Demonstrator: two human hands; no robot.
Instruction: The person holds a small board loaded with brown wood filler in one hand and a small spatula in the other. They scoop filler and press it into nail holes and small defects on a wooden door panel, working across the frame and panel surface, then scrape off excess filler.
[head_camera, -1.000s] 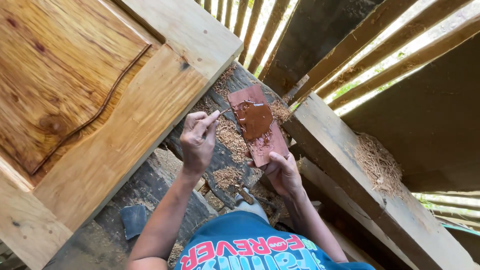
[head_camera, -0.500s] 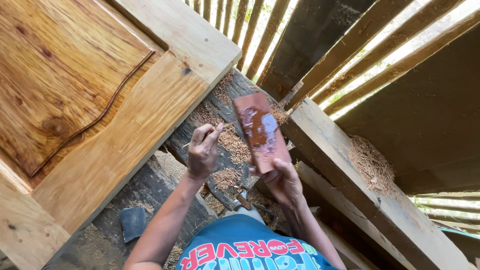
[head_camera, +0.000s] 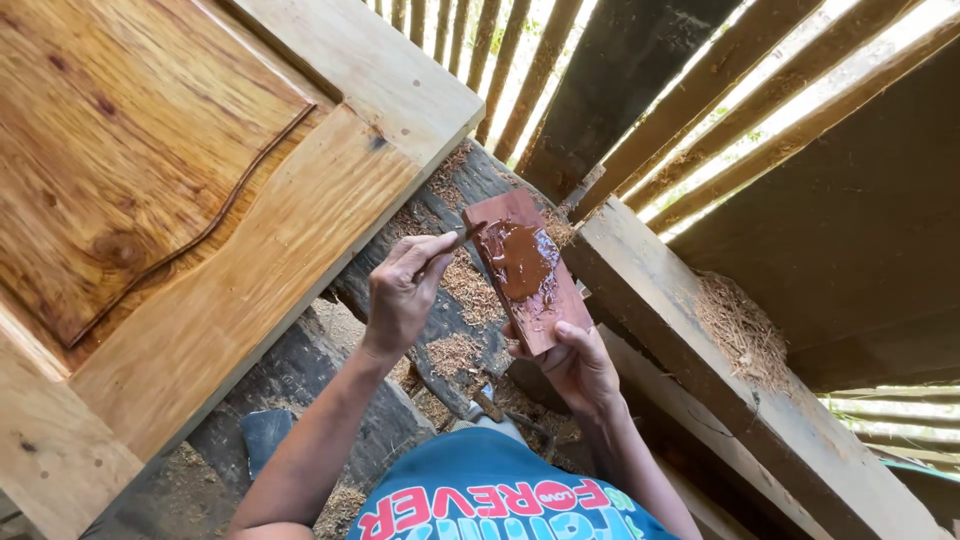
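Filler-mixing stage, seen from above. Your right hand (head_camera: 575, 365) grips the lower end of a small reddish board (head_camera: 525, 272) from beneath, fingers curled round its edge and thumb on its face, so that the board tilts up and away from you. Brown paste (head_camera: 518, 262) lies smeared over the upper half of that board. Your left hand (head_camera: 402, 290) is closed in a pinch on a thin tool (head_camera: 462, 238); whether it is a blade or a stick cannot be told, but its tip meets the paste at the board's near-left edge. Just left of that hand stands a varnished wooden door panel (head_camera: 190, 200), leaning over a dark log (head_camera: 440, 300) strewn with sawdust (head_camera: 470, 285); right of the board runs a pale timber beam (head_camera: 700, 370). Judged from this, you are working or loading the paste on the board. Next move, likely, calls for lifting a small charge on the tool's tip while keeping the board steady.
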